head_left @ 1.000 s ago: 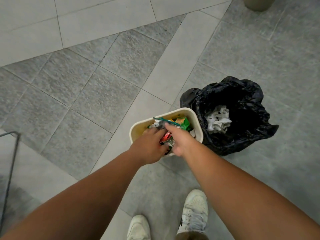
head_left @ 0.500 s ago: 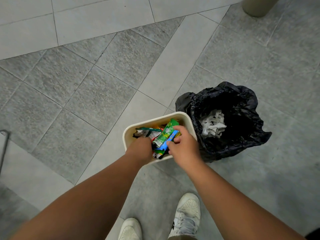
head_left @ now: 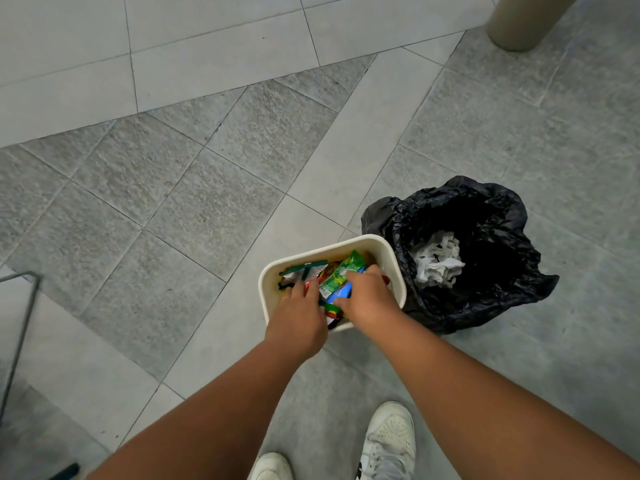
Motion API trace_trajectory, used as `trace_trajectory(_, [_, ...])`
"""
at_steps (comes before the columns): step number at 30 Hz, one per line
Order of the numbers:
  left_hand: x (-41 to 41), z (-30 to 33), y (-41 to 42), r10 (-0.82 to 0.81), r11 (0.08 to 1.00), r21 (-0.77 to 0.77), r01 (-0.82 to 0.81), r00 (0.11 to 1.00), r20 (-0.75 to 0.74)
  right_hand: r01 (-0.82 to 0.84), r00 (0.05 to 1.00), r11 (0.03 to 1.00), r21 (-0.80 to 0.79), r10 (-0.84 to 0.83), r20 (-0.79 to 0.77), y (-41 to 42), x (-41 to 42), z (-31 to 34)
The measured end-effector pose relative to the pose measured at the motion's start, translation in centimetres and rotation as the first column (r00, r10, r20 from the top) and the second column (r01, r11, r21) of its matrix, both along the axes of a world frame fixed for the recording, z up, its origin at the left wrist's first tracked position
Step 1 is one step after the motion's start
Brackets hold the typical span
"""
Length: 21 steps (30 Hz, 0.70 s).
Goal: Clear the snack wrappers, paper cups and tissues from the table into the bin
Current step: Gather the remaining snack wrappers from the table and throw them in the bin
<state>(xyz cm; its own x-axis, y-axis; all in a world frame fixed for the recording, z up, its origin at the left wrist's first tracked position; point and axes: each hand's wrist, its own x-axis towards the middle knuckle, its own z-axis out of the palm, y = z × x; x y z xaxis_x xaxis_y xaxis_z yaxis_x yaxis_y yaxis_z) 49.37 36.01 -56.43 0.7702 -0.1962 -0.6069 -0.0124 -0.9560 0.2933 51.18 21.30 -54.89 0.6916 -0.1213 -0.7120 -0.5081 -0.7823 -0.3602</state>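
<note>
Here both hands are inside a small cream container that stands on the tiled floor, just left of a black bin bag whose near-left edge touches the container's right wall. The container holds a loose pile of snack wrappers, green, blue and red ones. The left hand lies over the left part of the pile with its fingers bent down onto the wrappers; its grip looks pressing or gathering, but I cannot tell if it really pinches something. The right hand is curled around the green and blue wrappers, thumb on the near side, so its grip is closed on them. Inside the bag some crumpled white tissues already lie at the bottom. I judge that the step in hand is to collect the wrappers as one bundle and carry them to the right, over the rim, into the bag. What may go wrong: the wrappers are thin and slippery, so a loose piece can slide out of the bundle and fall on the floor between container and bag. The bag mouth is soft and partly folded inward on its near side, so a low pass of the hand could push the edge down and close the opening. Also the light container may tip if a hand pulls against its wall.
</note>
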Motion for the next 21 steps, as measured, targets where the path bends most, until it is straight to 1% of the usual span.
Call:
trace_trajectory(3, [1.9,-0.6,0.1,-0.037,0.999,0.014,0.039,0.996,-0.084,0.059,0.995,0.996,0.061,-0.063,0.077,-0.5,-0.6,0.7])
trace_trajectory(5, [2.5,-0.3,0.4,-0.015,1.000,-0.001,0.015,0.993,-0.117,0.058,0.993,0.995,0.078,-0.065,0.098,-0.8,-1.1,1.2])
trace_trajectory(7, [2.2,0.6,0.6,0.024,0.999,-0.031,-0.026,0.998,-0.066,0.038,0.993,0.996,0.076,-0.045,0.105,-1.1,-1.4,1.7])
trace_trajectory(9, [1.4,1.9,0.8,0.052,0.998,-0.031,-0.051,0.998,0.034,-0.018,0.994,0.997,0.075,0.010,0.106,-1.2,-1.7,2.3])
trace_trajectory(11, [0.6,3.2,0.9,0.081,0.996,-0.032,-0.078,0.991,0.106,-0.083,0.994,0.993,0.082,0.076,0.082,-1.0,-2.0,2.9])
trace_trajectory(12, [0.3,3.8,0.9,0.094,0.995,-0.039,-0.090,0.988,0.120,-0.107,0.993,0.990,0.091,0.101,0.064,-0.8,-2.1,3.2])
trace_trajectory(17, [-0.2,6.2,1.0,0.125,0.990,-0.075,-0.118,0.988,0.092,-0.176,0.984,0.978,0.113,0.174,0.029,-0.3,-2.5,4.7])
trace_trajectory(21, [0.0,8.9,1.4,0.085,0.993,-0.087,-0.080,0.995,0.056,-0.249,0.969,0.963,0.102,0.247,0.024,-0.5,-2.7,7.5])
